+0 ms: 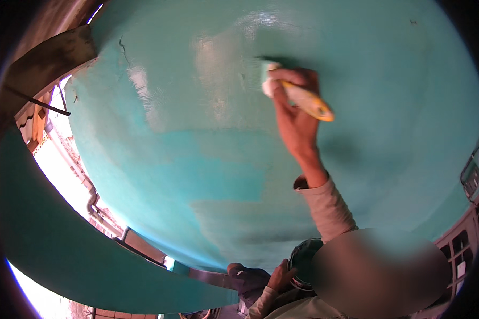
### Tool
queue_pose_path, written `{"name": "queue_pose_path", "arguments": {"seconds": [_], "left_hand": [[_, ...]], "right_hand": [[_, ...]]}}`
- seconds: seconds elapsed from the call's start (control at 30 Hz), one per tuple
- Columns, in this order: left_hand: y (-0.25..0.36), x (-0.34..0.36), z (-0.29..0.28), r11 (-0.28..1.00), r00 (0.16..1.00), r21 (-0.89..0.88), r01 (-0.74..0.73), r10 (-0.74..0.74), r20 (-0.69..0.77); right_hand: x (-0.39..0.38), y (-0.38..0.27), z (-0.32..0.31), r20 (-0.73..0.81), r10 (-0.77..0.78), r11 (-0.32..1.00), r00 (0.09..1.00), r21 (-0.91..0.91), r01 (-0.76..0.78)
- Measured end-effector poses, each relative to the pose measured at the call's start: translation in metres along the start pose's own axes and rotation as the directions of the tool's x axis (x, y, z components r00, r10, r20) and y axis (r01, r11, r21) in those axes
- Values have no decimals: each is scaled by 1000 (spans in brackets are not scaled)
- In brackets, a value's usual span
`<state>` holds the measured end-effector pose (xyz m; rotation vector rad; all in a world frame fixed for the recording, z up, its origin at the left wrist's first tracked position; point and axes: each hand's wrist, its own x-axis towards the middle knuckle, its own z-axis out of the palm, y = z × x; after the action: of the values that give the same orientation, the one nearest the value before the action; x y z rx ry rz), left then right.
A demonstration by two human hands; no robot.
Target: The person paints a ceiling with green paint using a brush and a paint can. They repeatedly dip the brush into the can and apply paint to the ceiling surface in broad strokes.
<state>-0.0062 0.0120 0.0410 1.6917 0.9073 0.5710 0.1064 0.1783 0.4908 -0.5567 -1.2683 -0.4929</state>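
My right hand (298,125) is raised in front of a green wall (388,95), fingers wrapped round a paintbrush (316,108). The brush has a yellow handle that slants down to the right. Its pale head, smeared by motion, meets the wall or nearly does; the bristles are hard to make out. Lower down, my left hand (283,276) grips the side of a dark round paint bucket (298,256). Green shows inside it, and a blurred patch hides its right part. Glossy wet streaks lie on the wall left of the brush, above a brighter turquoise patch.
A curved green ledge (112,268) runs along the lower left. Beyond it are a grey pipe (92,201) and a brown beam (56,61). Someone in dark clothing (252,280) seems to be below, near my left hand. A grated frame (459,250) stands at lower right.
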Motion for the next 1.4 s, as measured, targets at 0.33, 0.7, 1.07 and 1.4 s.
{"name": "queue_pose_path", "arguments": {"seconds": [0.33,0.7,1.07,1.4], "left_hand": [[-2,2,-2,999,1000,51,15,-16,6],[17,-7,-11,997,1000,-72,-12,12,-3],[8,-5,-4,989,991,63,-133,130,39],[-186,25,52,997,1000,79,1,0,-20]], "right_hand": [[60,0,-111,-207,-94,908,974,-418,-1],[46,-13,9,-14,-146,923,989,-361,131],[-5,-46,-35,636,161,908,754,205,-366],[-238,-20,-242,825,273,747,-495,-506,-432]]}}
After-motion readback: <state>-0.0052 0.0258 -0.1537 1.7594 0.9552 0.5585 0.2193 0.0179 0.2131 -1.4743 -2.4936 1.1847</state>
